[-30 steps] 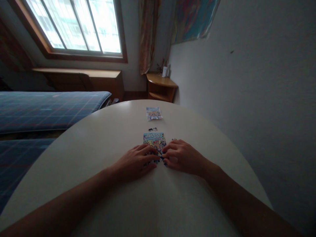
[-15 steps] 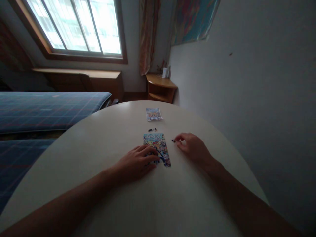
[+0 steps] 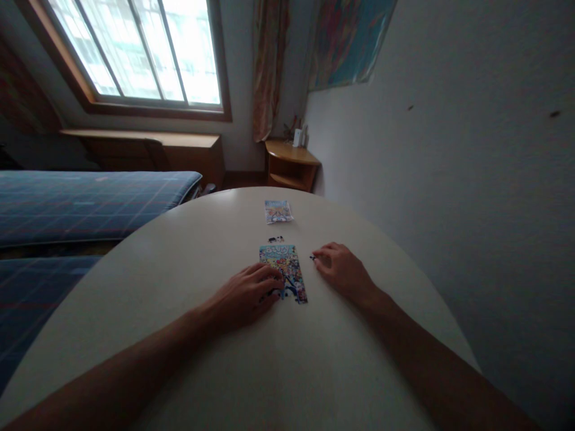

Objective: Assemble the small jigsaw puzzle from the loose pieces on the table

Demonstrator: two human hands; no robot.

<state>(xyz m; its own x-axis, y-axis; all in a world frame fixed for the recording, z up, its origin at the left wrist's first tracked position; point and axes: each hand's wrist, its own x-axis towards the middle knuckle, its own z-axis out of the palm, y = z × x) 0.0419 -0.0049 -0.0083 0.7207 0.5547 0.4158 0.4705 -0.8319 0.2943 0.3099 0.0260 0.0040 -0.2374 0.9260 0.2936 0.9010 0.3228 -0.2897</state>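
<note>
A colourful jigsaw puzzle [image 3: 287, 263] lies flat on the white round table [image 3: 278, 359], with gaps along its near edge. My left hand [image 3: 251, 293] rests over its lower left part, fingers stretched out, hiding that corner. Just right of the puzzle, my right hand [image 3: 339, 266] pinches a small dark puzzle piece [image 3: 312, 257] at its fingertips, close to the tabletop. A few loose puzzle pieces [image 3: 276, 239] lie beyond the puzzle's top edge. Farther back is a small printed sheet or packet [image 3: 278, 211] with a similar picture.
A wall [image 3: 426, 179] runs along the table's right side. To the left is a bed with a blue checked mattress [image 3: 99, 203]. A wooden corner shelf [image 3: 291, 152] stands behind the table, and a low wooden cabinet [image 3: 188, 140] sits below the window.
The view has shifted slightly. My right hand stays beside the puzzle with the piece, its fingers a little more drawn in. My left hand has slid slightly left, showing more of the puzzle's near edge.
</note>
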